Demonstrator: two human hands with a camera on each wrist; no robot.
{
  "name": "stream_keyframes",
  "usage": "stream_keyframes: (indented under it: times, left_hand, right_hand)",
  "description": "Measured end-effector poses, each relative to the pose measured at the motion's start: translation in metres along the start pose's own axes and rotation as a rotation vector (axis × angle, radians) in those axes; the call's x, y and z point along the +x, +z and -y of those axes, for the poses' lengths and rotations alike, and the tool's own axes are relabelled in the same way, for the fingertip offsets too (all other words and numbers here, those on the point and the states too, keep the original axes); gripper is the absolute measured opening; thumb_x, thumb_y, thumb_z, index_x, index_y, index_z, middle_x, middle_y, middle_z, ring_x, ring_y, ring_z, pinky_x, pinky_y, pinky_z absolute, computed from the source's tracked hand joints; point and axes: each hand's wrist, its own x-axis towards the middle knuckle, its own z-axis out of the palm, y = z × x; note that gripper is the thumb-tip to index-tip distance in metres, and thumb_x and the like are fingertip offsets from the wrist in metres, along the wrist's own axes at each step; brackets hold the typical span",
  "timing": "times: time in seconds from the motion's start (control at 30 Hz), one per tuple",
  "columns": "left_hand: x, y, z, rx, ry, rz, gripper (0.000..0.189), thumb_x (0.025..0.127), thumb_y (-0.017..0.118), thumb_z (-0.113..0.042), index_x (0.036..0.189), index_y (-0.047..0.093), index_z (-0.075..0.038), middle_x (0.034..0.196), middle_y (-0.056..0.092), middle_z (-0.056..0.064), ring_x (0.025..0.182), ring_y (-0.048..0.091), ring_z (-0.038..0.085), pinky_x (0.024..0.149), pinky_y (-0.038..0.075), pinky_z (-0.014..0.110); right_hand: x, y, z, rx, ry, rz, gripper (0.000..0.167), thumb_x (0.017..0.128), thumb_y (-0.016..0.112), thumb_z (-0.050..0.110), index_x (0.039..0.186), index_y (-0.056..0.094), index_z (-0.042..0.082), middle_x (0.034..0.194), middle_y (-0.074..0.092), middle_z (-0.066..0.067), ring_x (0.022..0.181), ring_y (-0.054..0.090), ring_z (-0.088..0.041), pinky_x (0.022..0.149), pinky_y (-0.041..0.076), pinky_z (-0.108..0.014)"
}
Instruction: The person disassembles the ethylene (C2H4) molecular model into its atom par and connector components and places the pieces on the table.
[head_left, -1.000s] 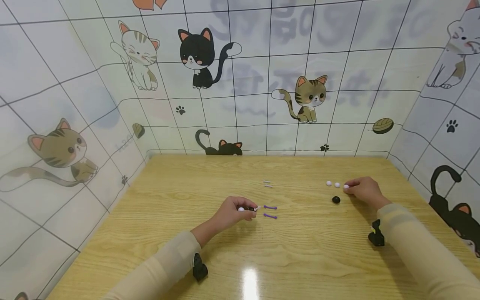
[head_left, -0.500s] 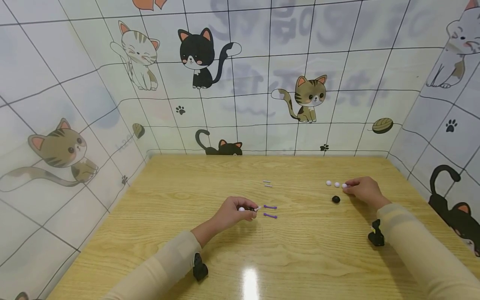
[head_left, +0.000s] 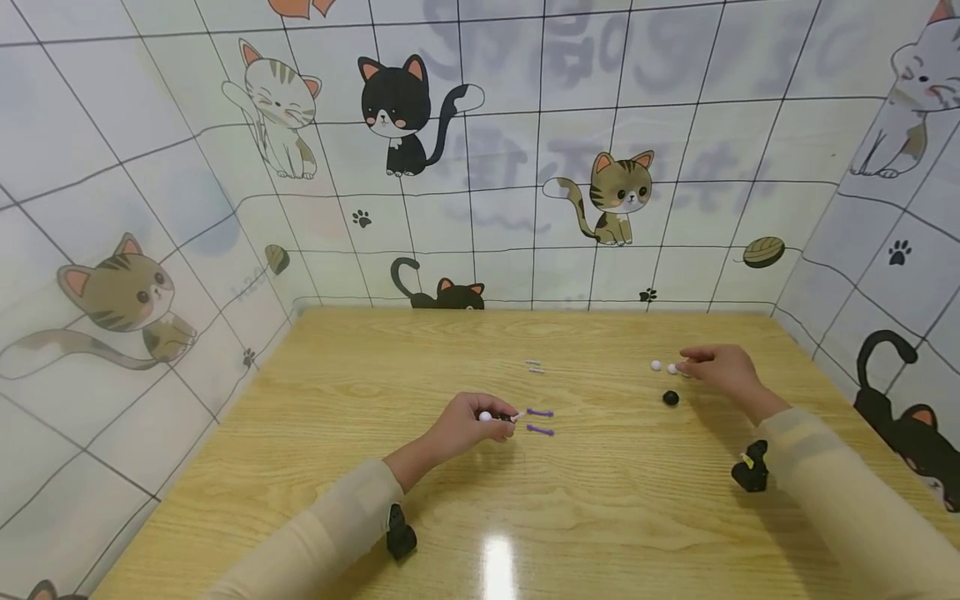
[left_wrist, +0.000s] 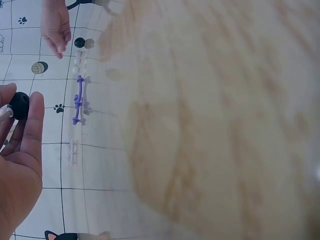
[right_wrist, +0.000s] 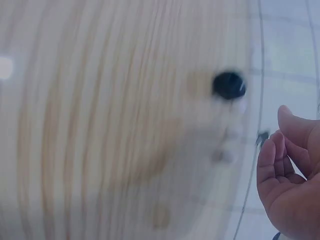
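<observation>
My left hand (head_left: 480,419) pinches a small assembly between thumb and fingers. It includes a black ball (left_wrist: 19,106) with a white stick (left_wrist: 6,113) in it, and a white ball (head_left: 485,417) shows beside the palm. Over at the right, my right hand (head_left: 722,371) hovers by a row of small white balls (head_left: 656,366), its fingertips right at the row's near end. In the right wrist view its thumb and fingers are loosely bent and apart, with nothing between them. A loose black ball (right_wrist: 229,85) lies below that hand.
Two purple connectors (head_left: 540,430) lie just right of the left hand. Farther back are two short pale rods (head_left: 536,371). Cat-printed sheets (head_left: 510,208) wall in the wooden table (head_left: 600,517) at the back and sides.
The right hand first slid a white ball left toward the other white balls, then let go and lifted slightly. The left hand stays nearly still with its assembly.
</observation>
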Motion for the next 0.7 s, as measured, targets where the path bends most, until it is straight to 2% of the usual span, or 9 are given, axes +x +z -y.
stream_keyframes:
  times: [0.07,0.13,0.23,0.43,0.53,0.7]
  left_hand:
    - [-0.001,0.000,-0.004,-0.001,-0.003,0.002,0.025,0.091,0.066,0.000,0.110,0.064,0.015,0.089,0.064,0.012,0.085,0.066,0.039,0.081,0.053,0.052]
    - [-0.004,0.002,-0.013,0.000,-0.011,0.000,0.024,0.090,0.065,0.002,0.111,0.064,0.015,0.090,0.065,0.015,0.089,0.063,0.047,0.082,0.051,0.055]
    - [-0.004,0.003,-0.013,0.006,-0.016,-0.004,0.025,0.090,0.065,0.002,0.111,0.064,0.015,0.093,0.065,0.018,0.092,0.061,0.052,0.083,0.051,0.056]
    - [-0.003,0.003,-0.011,0.015,-0.020,-0.012,0.025,0.090,0.066,0.001,0.111,0.065,0.014,0.094,0.066,0.017,0.090,0.064,0.045,0.083,0.051,0.055]
    - [-0.004,0.003,-0.011,0.021,-0.017,-0.018,0.024,0.090,0.067,0.000,0.110,0.066,0.013,0.093,0.068,0.013,0.088,0.065,0.042,0.082,0.051,0.055]
    - [-0.004,0.005,-0.012,0.042,-0.010,-0.022,0.022,0.089,0.068,0.000,0.109,0.068,0.011,0.092,0.069,0.010,0.086,0.067,0.039,0.081,0.053,0.052]
  right_hand:
    - [-0.003,0.005,0.013,0.038,-0.013,0.010,0.052,0.095,0.066,0.028,0.129,0.056,-0.010,0.117,0.060,-0.027,0.103,0.057,-0.039,0.080,0.051,-0.044]
    - [-0.006,0.011,0.026,0.056,-0.040,0.021,0.050,0.095,0.066,0.026,0.128,0.057,-0.009,0.115,0.062,-0.024,0.103,0.059,-0.037,0.079,0.051,-0.041]
    - [-0.011,0.023,0.043,0.069,-0.079,0.040,0.047,0.095,0.066,0.027,0.128,0.060,-0.006,0.111,0.065,-0.019,0.100,0.060,-0.032,0.080,0.052,-0.041]
    - [-0.027,0.053,0.079,0.239,-0.175,0.095,0.038,0.093,0.069,0.019,0.122,0.065,-0.004,0.110,0.068,-0.017,0.092,0.064,-0.019,0.083,0.052,-0.047]
    - [-0.036,0.068,0.096,0.334,-0.222,0.140,0.033,0.091,0.071,0.015,0.118,0.067,-0.003,0.106,0.068,-0.016,0.090,0.065,-0.021,0.081,0.053,-0.047]
    - [-0.051,0.091,0.119,0.422,-0.289,0.224,0.029,0.090,0.071,0.014,0.114,0.069,-0.004,0.099,0.068,-0.012,0.086,0.065,-0.022,0.078,0.054,-0.046]
